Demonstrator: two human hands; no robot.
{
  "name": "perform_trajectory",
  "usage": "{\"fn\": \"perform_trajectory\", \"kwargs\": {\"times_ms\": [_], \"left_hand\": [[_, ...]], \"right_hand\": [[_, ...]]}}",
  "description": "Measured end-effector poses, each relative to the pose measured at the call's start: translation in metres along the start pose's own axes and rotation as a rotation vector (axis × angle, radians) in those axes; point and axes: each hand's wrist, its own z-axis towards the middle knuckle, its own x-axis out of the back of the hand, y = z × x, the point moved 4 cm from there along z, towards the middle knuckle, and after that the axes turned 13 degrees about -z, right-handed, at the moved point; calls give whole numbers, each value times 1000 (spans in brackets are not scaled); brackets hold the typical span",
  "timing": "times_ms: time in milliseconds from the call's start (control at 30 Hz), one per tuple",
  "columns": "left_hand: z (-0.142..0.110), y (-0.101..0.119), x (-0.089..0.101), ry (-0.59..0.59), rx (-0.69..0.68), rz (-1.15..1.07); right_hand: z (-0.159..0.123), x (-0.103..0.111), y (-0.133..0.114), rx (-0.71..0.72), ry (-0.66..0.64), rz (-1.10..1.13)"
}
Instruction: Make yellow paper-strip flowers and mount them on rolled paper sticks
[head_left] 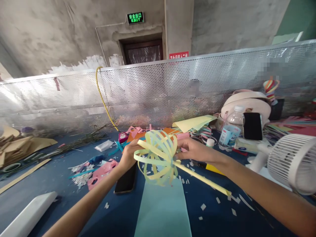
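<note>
A ball of looped pale yellow and mint paper strips [158, 158] is held up in front of me, with a rolled yellow paper stick [204, 179] running from its base down to the right. My right hand [190, 148] is closed at the ball's right side, fingertips by the point where the strips meet the stick. On the other side my left hand [130, 152] grips the ball's edge, its fingertips partly hidden behind the loops. Beneath the ball lies a light blue paper sheet [163, 210]. A dark phone [125, 179] rests under my left wrist.
Pink paper scraps [102, 174] and white snippets litter the blue table. A yellow-handled tool [214, 169] lies by my right forearm. Right of it stand a white fan [288, 164], a water bottle [230, 130] and a propped phone [253, 126]. A perforated metal screen [143, 95] borders the back.
</note>
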Motion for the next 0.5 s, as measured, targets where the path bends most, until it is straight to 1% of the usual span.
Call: {"fn": "perform_trajectory", "kwargs": {"times_ms": [100,200,333,433,500], "left_hand": [[-1,-5,4,-12,0,-3],[-5,-15,13,-17,-1,47],[-9,-25,26,-9,13,123],[-10,-25,28,-54,-10,132],[-10,-23,25,-79,-32,126]], "right_hand": [[-6,2,0,29,-14,3],[-15,7,-1,40,-28,32],[-29,11,0,-40,-71,107],[-36,11,2,-86,-80,121],[-38,11,4,-86,-93,112]]}}
